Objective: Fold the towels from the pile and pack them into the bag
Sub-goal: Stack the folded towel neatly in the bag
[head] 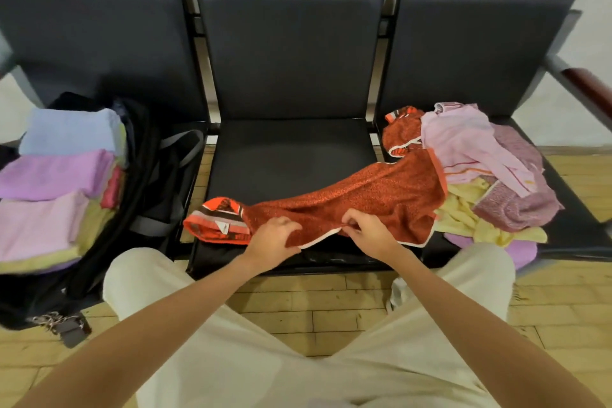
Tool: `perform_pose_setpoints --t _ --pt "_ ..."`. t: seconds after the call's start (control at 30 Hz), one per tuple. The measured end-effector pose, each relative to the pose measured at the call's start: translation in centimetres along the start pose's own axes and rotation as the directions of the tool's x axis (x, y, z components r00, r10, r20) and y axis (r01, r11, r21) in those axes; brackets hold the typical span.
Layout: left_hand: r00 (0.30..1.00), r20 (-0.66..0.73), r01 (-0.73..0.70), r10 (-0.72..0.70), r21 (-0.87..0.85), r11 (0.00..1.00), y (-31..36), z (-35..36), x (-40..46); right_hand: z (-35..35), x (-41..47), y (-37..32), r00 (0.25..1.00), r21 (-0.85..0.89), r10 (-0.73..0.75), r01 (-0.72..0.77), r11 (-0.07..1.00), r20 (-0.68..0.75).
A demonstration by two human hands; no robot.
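Two hands at work on one orange towel (pixel 357 199), stretched slantwise across the middle seat of the bench (pixel 284 156), from its front edge toward the right seat. Left hand (pixel 273 237) curled over bunched cloth near the front edge, beside the towel's striped end (pixel 215 219). Right hand (pixel 367 232) pinching the white-trimmed hem just beside it, fingers closed on the fabric. Both grips close together along the near hem, probably to find an edge and pull the cloth flat before the first fold. Far end of the towel still caught up in the pile (pixel 480 172) of loose pink, yellow and purple towels heaped on the right seat, so likely not yet fully drawn free. Middle seat otherwise bare dark cushion, apparently kept as the folding surface. Black bag (pixel 145 169) lying open on the left seat, already holding folded towels (pixel 63 169) in blue, purple and pink, stacked flat with yellow ones beneath. Several loose towels left in the pile, so the job judged well under way but far from over. Next move likely needs a tug leftward to clear the pile.
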State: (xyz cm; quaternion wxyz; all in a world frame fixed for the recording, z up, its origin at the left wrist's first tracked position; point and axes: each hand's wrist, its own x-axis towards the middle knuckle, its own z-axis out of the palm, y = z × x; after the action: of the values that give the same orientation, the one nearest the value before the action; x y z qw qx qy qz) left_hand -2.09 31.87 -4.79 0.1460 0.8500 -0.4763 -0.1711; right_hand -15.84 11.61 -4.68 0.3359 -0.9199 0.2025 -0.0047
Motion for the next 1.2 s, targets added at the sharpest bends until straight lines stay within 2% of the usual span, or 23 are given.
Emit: perform_pose_setpoints --t 0.1,0.2,0.37,0.5,0.6,0.77,0.9,1.0,1.1,1.2 --pt "1.000 -0.001 0.008 -0.008 0.062 0.998 1.6 1.2 1.2 -0.7 -0.1 -1.0 0.998 0.047 -0.024 0.026 0.999 -0.050" --pt "0.998 -0.069 0.013 -0.007 0.085 0.996 2.6 1.0 2.0 -1.0 0.0 -1.8 0.996 0.084 -0.053 0.059 0.995 -0.065" --pt "0.980 -0.194 0.043 -0.041 0.008 0.999 2.9 -0.8 2.3 -0.5 0.1 -2.5 0.992 0.146 -0.041 0.059 0.988 -0.119" --pt "0.993 -0.118 -0.008 0.015 0.060 0.998 2.3 -1.5 2.1 -0.3 0.6 -3.1 0.992 0.210 -0.009 0.036 0.977 -0.128" --pt "0.996 -0.090 0.014 -0.006 0.084 0.996 2.4 -1.4 2.0 -0.6 0.8 -4.0 0.991 0.217 -0.029 0.057 0.975 -0.128" --pt "0.987 -0.158 0.027 -0.023 0.021 0.999 3.5 -2.2 2.4 -1.2 0.5 -4.8 0.992 0.228 -0.046 0.072 0.971 -0.115" --pt "0.959 -0.278 0.037 -0.060 -0.085 0.996 3.6 -4.2 2.5 -1.6 0.1 -4.6 0.994 0.160 -0.012 0.030 0.987 -0.112" --pt "0.933 -0.354 0.002 -0.059 -0.161 0.987 3.5 -5.8 2.4 -1.5 -0.2 -5.1 0.960 0.025 -0.035 0.043 0.999 -0.276" --pt "0.910 -0.408 -0.025 -0.079 -0.243 0.970 3.5 -7.0 2.2 -1.5 -0.3 -5.8 0.881 -0.024 -0.013 0.002 1.000 -0.473" --pt "0.883 -0.449 -0.037 -0.138 -0.360 0.932 3.9 -8.1 1.9 -1.7 -0.2 -6.0 0.852 -0.017 0.000 -0.010 1.000 -0.524"
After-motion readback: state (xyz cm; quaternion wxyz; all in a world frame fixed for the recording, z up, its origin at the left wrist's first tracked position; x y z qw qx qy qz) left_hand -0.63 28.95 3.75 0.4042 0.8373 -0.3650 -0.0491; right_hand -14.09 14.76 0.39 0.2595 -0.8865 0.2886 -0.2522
